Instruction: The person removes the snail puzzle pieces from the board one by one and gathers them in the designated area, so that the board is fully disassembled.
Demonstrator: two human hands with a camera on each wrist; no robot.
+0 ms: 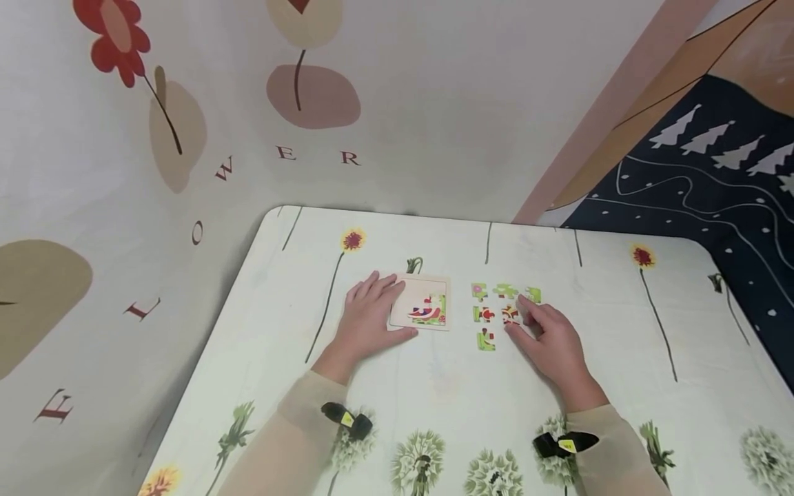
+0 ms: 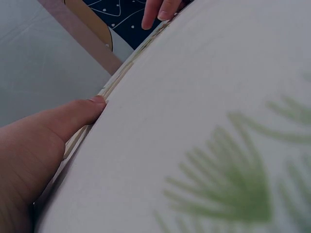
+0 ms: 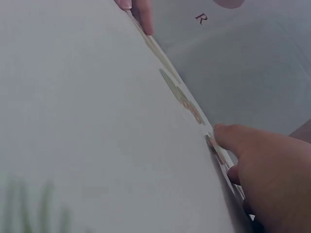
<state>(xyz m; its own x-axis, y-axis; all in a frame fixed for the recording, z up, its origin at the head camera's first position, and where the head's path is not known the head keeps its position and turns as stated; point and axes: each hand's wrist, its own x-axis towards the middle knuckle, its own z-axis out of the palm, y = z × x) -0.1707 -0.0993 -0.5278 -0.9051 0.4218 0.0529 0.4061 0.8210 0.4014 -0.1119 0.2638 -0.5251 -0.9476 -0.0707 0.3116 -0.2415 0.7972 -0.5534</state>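
A square wooden puzzle board [image 1: 403,313] lies on the table, with a few bright pieces [image 1: 434,310] fitted in its lower right. My left hand [image 1: 369,317] holds it from the left, index fingertip over the upper left corner and thumb along the near edge. In the left wrist view the left thumb [image 2: 80,114] presses at the board's side. My right hand [image 1: 555,344] has thumb and index fingertip at opposite sides of a red-and-white puzzle piece [image 1: 511,315], which lies low at the tabletop.
Several loose puzzle pieces surround it: a pink-flowered one [image 1: 479,291], green ones [image 1: 505,291] along the far row, a red-and-green one [image 1: 484,314] to the left and another [image 1: 486,339] nearer. The flower-printed table [image 1: 434,386] meets a printed wall covering [image 1: 434,172] at the back.
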